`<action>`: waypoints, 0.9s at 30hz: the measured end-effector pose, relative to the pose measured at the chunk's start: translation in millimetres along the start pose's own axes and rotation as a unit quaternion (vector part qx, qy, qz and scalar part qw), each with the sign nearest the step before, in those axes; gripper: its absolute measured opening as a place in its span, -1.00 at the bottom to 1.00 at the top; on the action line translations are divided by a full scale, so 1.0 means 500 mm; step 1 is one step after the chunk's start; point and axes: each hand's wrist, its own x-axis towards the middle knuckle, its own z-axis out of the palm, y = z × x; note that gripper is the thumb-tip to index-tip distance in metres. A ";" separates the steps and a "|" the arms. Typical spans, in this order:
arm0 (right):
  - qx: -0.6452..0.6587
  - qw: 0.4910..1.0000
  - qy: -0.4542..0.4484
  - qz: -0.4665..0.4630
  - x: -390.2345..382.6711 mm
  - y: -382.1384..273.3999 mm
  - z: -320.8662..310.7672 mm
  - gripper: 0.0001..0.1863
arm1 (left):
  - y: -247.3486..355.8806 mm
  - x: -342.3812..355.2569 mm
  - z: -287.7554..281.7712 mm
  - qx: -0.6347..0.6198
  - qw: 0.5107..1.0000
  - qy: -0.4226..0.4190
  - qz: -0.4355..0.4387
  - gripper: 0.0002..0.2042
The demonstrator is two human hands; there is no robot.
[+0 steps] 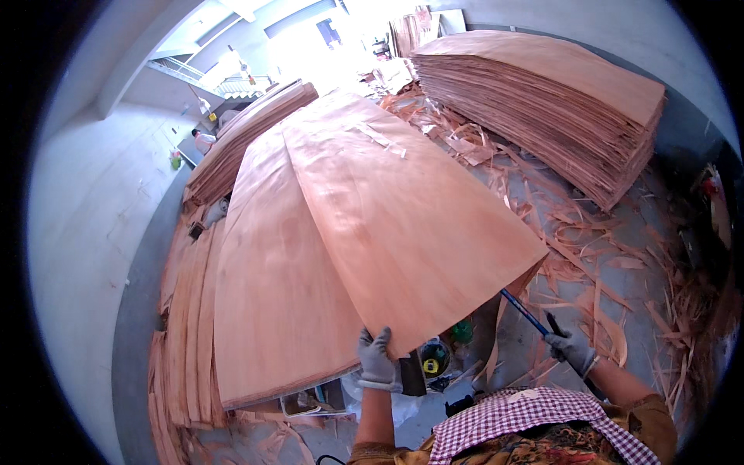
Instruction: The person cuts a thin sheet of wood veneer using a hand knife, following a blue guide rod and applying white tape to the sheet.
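Observation:
A wide, thin reddish-brown wood veneer sheet (403,225) lies over another veneer sheet (267,287), overlapping its right side. My left hand (377,363), in a grey glove, grips the near edge of the upper sheet, with thumb and fingertips on its face. My right hand (572,350), also gloved, is closed around a blue stick (527,311) beside the sheet's near right corner. The stick's far end meets the underside of that corner or passes beneath it; I cannot tell which. A short black piece also sticks up from the right hand.
A tall veneer stack (535,101) stands at the far right, another stack (248,139) at the far left. Narrow veneer strips (194,310) lie along the left. Torn scraps (597,294) litter the floor. Below the near edge sits a yellow tape measure (431,366). A person (204,141) is at the back left.

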 end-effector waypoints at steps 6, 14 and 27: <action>0.003 0.984 0.005 -0.178 0.141 -0.199 0.026 -0.42 | -0.092 -0.050 0.069 0.044 0.997 0.033 -0.061 -0.65; 0.119 0.978 -0.120 -0.121 0.179 -0.277 -0.192 -0.59 | -0.284 -0.096 0.267 0.038 0.990 -0.039 -0.127 -0.65; 0.191 0.970 -0.016 -0.153 0.167 -0.416 -0.813 -0.64 | -0.580 -0.067 1.000 0.031 0.966 -0.147 -0.211 -0.70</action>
